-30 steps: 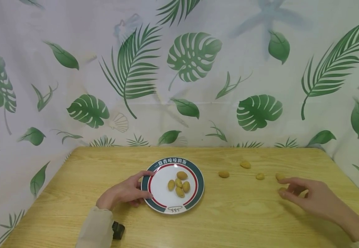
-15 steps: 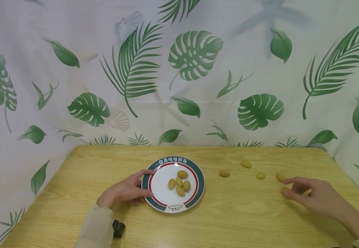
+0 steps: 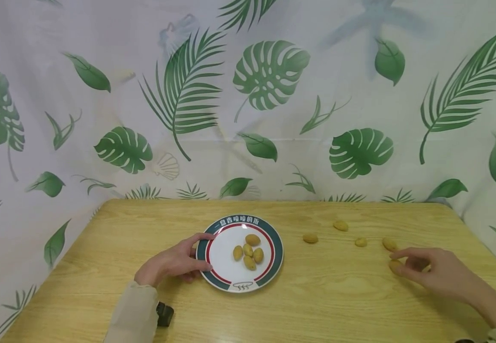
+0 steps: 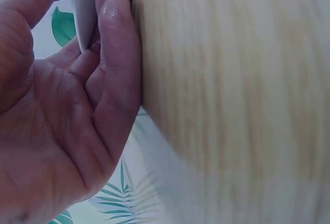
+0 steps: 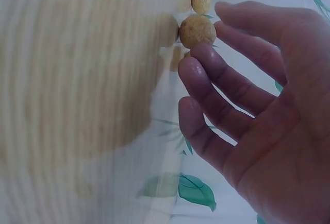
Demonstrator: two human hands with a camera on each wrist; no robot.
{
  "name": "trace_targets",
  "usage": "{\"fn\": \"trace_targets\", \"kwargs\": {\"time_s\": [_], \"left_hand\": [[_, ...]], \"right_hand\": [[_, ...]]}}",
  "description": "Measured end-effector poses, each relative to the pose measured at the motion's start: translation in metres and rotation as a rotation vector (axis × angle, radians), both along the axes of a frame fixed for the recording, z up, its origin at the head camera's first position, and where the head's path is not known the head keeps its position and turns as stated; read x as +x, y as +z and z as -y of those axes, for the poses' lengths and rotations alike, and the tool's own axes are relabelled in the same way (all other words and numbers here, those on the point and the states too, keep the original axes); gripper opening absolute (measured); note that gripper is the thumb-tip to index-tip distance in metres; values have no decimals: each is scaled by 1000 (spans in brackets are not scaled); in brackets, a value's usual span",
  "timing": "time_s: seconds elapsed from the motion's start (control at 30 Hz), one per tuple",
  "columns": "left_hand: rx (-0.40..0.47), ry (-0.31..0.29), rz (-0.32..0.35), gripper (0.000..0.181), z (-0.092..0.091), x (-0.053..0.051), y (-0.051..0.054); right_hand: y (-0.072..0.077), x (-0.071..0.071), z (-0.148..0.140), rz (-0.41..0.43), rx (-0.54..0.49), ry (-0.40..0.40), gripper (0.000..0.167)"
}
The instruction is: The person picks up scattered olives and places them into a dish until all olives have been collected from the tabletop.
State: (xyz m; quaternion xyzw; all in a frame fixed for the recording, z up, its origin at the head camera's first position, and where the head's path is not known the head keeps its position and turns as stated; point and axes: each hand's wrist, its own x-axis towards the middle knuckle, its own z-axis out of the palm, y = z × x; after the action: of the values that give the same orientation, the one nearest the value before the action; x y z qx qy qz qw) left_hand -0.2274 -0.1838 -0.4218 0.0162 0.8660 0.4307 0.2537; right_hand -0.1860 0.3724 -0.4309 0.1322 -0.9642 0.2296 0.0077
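My left hand [image 3: 171, 263] grips the left rim of a round white plate [image 3: 224, 267] with a dark teal border and a red ring. The thumb lies over the rim, and the left wrist view shows fingers beneath the plate edge [image 4: 85, 18]. Several small yellow oval fruits [image 3: 248, 250] lie clustered on the plate. At the right, my right hand [image 3: 438, 274] hovers low, fingers loosely bent around a similar fruit [image 5: 197, 31] on the table. In the right wrist view the thumb tip looks apart from it; a fingertip overlaps its lower edge. Another fruit [image 3: 389, 244] lies beside the index fingertip.
Three more fruits lie between plate and right hand: one nearest the plate [image 3: 310, 238], one farther back [image 3: 340, 226], one in front [image 3: 361, 242]. The wooden table [image 3: 325, 305] ends at a leaf-patterned cloth [image 3: 291, 157]. A black device [image 3: 164, 314] sits at my left wrist.
My right hand has drawn slightly to the right, so more of the fruit by its thumb shows. The left hand and plate have stayed still; the head view has shifted slightly.
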Motion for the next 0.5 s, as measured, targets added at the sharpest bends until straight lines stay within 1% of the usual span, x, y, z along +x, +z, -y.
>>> {"fn": "trace_targets", "kwargs": {"time_s": [0.17,0.37,0.5], "left_hand": [[6,-4,-8,71,0,0,1],[-5,-3,-8,71,0,0,0],[-8,-2,-4,71,0,0,0]], "right_hand": [[0,-1,0,53,13,-6,25],[-1,-5,1,26,44,-8,25],[-2,-8,1,37,41,5,27]]}}
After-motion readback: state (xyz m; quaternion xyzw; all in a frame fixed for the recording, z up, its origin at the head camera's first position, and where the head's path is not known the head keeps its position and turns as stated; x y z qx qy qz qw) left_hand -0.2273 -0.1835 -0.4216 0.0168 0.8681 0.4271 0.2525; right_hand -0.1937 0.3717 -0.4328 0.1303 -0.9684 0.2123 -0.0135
